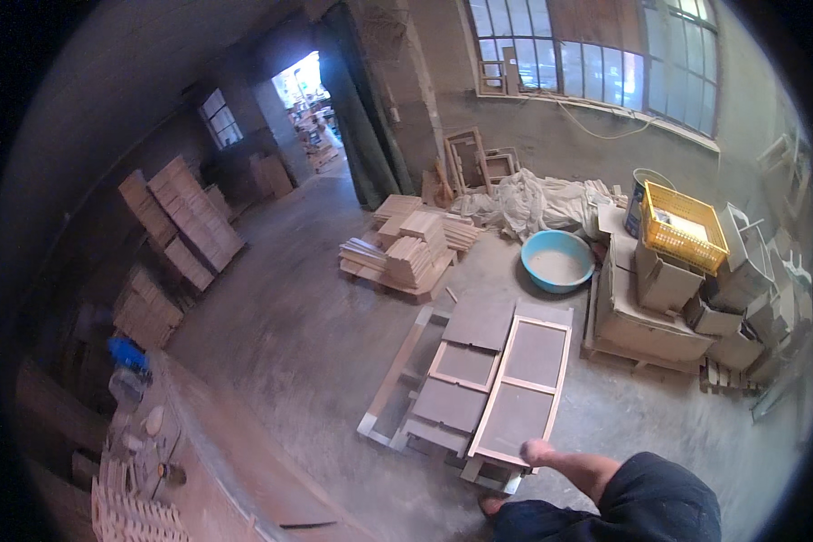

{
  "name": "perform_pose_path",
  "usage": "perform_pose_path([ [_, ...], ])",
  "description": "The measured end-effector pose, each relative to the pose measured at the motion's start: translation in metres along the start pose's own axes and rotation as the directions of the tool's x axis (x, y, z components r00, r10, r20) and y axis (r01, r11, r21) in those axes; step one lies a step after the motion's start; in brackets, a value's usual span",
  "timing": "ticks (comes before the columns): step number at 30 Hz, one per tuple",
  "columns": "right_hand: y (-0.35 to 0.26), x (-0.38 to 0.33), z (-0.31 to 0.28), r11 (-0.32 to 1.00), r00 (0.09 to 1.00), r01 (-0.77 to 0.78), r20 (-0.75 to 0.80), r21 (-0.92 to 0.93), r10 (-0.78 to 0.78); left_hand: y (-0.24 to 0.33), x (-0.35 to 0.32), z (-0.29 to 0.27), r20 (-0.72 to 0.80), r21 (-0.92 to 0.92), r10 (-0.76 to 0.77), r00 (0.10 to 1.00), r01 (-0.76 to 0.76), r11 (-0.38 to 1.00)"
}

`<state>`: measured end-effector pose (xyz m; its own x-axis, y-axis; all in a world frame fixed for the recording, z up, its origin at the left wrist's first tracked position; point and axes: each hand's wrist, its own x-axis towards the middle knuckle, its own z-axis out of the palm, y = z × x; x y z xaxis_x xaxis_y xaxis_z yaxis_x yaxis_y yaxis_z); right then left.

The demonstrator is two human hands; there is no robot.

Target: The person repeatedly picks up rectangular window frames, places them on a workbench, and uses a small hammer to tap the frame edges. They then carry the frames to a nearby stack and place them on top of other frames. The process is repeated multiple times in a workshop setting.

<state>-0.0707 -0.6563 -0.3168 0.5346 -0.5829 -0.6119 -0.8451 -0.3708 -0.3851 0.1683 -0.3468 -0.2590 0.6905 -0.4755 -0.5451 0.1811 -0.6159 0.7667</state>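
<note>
- Dark clothing (664, 497) fills the lower right, nearest the camera, with a bare forearm reaching out of it.
- Right hand (537, 452) touches the near right corner of a two-panel wooden frame (526, 395); fingers look curled, but I cannot tell whether they clamp it.
- Left hand (490, 503), mostly hidden, appears just beyond the frame's near end; its grip cannot be told.
- Frame lies flat beside brown boards (447, 402) on a low wooden support (393, 375) above the floor (280, 316).
- Step in hand seems to be handling or aligning that frame.
- Any lift or shift would call for a firm hold on both sides, keeping it level and clear of the boards.
</note>
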Motion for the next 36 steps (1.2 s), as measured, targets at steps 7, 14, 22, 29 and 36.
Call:
perform_pose_path([
  [7,-0.107,-0.041,0.126,0.894,0.918,0.39,0.172,-0.219,-0.358,-0.078,-0.108,-0.018,-0.151,-0.166,-0.081,0.985,0.055,0.985],
  [14,-0.203,-0.167,0.161,0.531,0.576,0.812,0.479,-0.243,-0.662,-0.205,-0.283,0.006,-0.403,-0.458,-0.287,0.869,0.08,0.885],
  [22,-0.084,-0.169,0.154,0.765,0.791,0.604,0.291,-0.223,-0.539,-0.235,-0.472,0.117,-0.684,-0.657,-0.448,0.575,-0.221,0.72],
  [29,-0.076,-0.198,0.145,0.702,0.715,0.658,0.519,-0.273,-0.468,-0.259,-0.548,0.178,-0.814,-0.579,-0.568,0.121,-0.098,0.809],
  [36,-0.171,-0.207,0.231,0.157,0.116,0.986,0.472,0.049,-0.874,-0.26,-0.592,0.262,-0.521,-0.737,-0.841,-0.142,-0.422,0.528],
])
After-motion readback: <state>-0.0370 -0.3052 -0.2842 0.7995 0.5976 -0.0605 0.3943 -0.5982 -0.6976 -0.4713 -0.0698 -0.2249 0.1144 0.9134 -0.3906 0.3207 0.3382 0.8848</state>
